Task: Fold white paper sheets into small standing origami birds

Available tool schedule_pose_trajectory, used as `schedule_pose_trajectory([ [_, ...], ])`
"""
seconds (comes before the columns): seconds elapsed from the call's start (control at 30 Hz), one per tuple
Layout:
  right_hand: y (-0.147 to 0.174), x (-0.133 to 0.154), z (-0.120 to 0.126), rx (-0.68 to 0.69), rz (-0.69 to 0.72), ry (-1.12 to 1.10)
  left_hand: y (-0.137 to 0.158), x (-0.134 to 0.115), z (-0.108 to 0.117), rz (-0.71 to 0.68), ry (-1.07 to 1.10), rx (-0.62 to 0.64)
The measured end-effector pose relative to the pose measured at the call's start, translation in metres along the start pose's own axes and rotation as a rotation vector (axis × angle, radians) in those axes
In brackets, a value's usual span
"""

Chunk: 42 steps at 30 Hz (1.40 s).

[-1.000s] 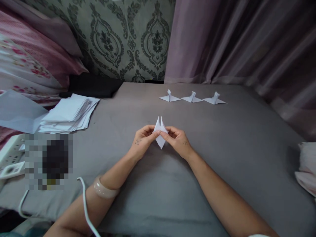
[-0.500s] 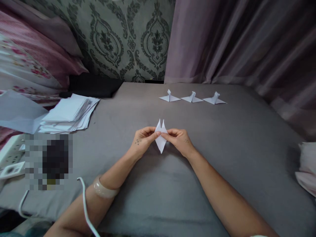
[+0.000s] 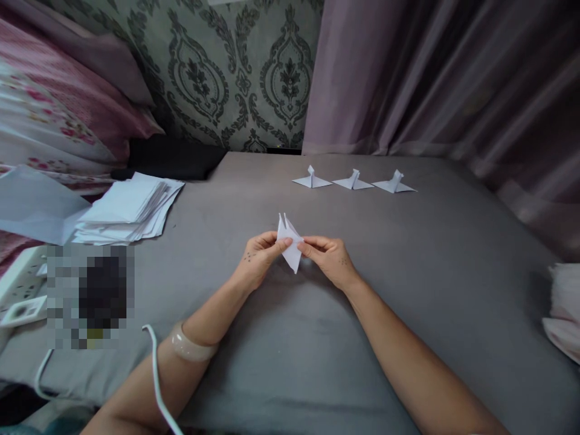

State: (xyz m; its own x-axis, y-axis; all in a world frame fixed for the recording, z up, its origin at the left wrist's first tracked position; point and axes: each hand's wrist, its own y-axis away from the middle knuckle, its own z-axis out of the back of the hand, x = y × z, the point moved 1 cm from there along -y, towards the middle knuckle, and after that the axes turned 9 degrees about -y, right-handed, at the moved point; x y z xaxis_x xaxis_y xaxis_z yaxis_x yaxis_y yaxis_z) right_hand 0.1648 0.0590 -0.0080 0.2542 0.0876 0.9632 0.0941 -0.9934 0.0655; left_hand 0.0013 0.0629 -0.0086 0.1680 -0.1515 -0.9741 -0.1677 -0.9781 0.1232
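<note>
A folded white paper (image 3: 290, 248), diamond-shaped with two narrow points at its upper end, is held above the grey surface. My left hand (image 3: 263, 254) pinches its left edge between thumb and fingers. On the other side, my right hand (image 3: 330, 257) is closed on the right corner, thumb in front. The fingers behind the paper are partly hidden. Farther back stand three folded paper cranes in a row: a left crane (image 3: 312, 180), a middle crane (image 3: 354, 180) and a right crane (image 3: 396, 183).
A stack of white paper (image 3: 122, 208) lies at the left, beside a dark folded cloth (image 3: 176, 158). A power strip (image 3: 22, 275) and a white cable (image 3: 156, 374) are nearer me on that side. Curtains (image 3: 362, 78) hang behind the grey-covered surface (image 3: 453, 272).
The folded paper has turned, its two points tipping to the left and its right side angling away. My hands have stayed almost in place, both keeping hold of it.
</note>
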Motion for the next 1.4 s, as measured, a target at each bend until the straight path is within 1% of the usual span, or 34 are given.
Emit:
schedule_pose_trajectory([
  [0.2, 0.001, 0.002, 0.0, -0.04, 0.039, 0.045, 0.0, -0.001, -0.002, 0.008, -0.019, 0.008],
  [0.37, 0.001, -0.003, -0.002, -0.099, 0.026, -0.049, -0.001, 0.0, -0.006, 0.01, 0.028, -0.044],
  [0.47, 0.0, -0.005, -0.001, -0.081, 0.004, -0.072, 0.0, -0.001, -0.007, 0.015, -0.008, -0.053],
  [0.63, 0.0, -0.007, 0.003, -0.042, 0.009, -0.007, 0.003, -0.003, -0.008, 0.029, -0.043, 0.001],
  [0.7, 0.001, -0.006, 0.004, -0.02, 0.018, -0.032, 0.004, -0.004, -0.008, 0.035, -0.044, 0.037],
  [0.8, 0.001, -0.004, 0.004, 0.015, 0.039, -0.088, 0.005, -0.003, -0.009, 0.049, -0.064, 0.124],
  [0.9, 0.002, -0.002, 0.003, 0.001, 0.068, -0.074, 0.006, -0.002, -0.01, 0.057, -0.081, 0.18],
  [1.13, 0.004, -0.001, 0.0, -0.024, 0.131, -0.015, 0.004, 0.002, -0.009, 0.05, -0.087, 0.217],
  [1.27, 0.003, -0.001, -0.002, -0.058, 0.159, 0.005, 0.004, 0.002, -0.011, 0.014, -0.1, 0.205],
  [1.4, 0.004, 0.001, -0.006, -0.086, 0.227, 0.025, 0.005, 0.001, -0.014, -0.043, -0.096, 0.135],
])
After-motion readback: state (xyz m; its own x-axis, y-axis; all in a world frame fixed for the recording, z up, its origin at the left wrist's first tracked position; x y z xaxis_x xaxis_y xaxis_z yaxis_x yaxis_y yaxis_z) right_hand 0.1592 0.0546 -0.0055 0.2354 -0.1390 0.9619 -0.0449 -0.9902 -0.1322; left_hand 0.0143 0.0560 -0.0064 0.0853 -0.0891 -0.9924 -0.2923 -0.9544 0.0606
